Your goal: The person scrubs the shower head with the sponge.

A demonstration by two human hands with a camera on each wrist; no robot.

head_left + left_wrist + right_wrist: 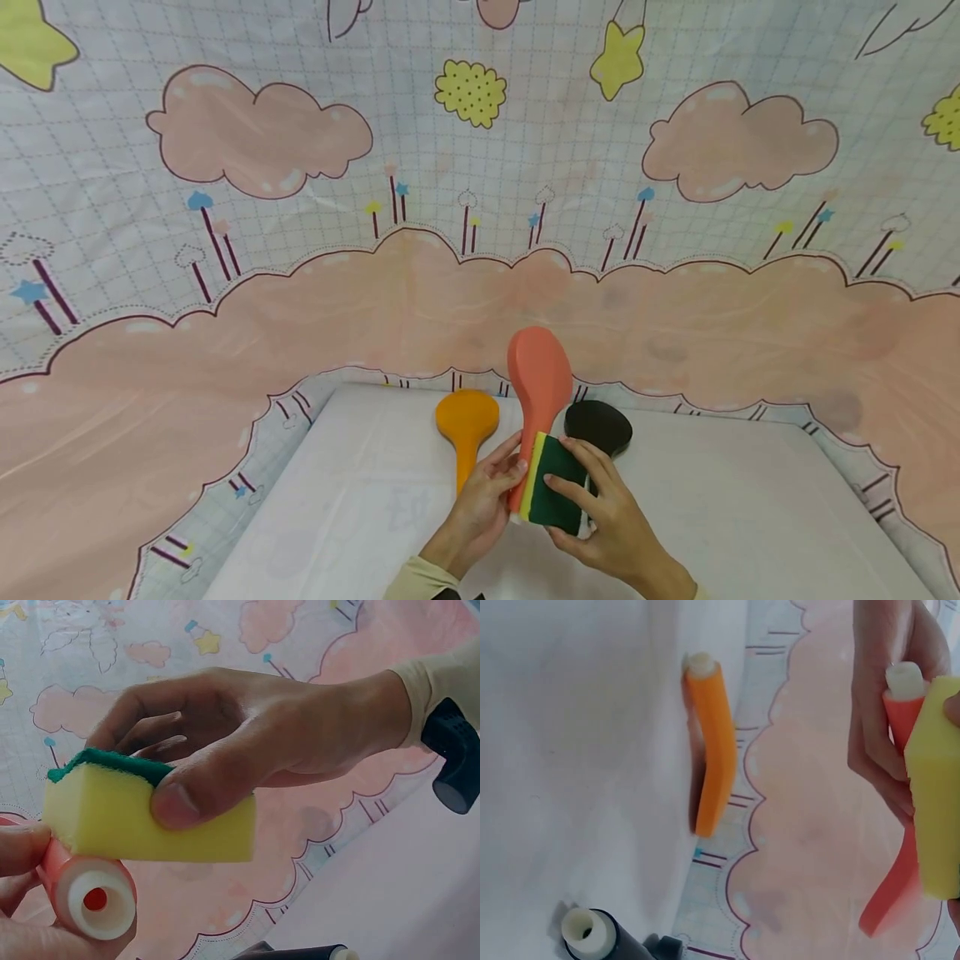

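Note:
My left hand [477, 510] holds the handle of a coral-red shower head [538, 375], its rounded head tilted up and away. In the left wrist view its white hollow connector end [112, 911] points toward the camera. In my right hand [621, 527] is a sponge [558, 479] with a yellow foam side and a dark green scouring side. The thumb [178, 804] presses on the yellow foam, and the fingers spread over the green side. The sponge's yellow face lies right against the red handle.
An orange shower head [467, 417] lies on the white tabletop [360, 467], left of the hands. A black shower head [597, 423] lies to their right, partly hidden by the right hand. A cloud-patterned cloth [450, 317] hangs behind the table.

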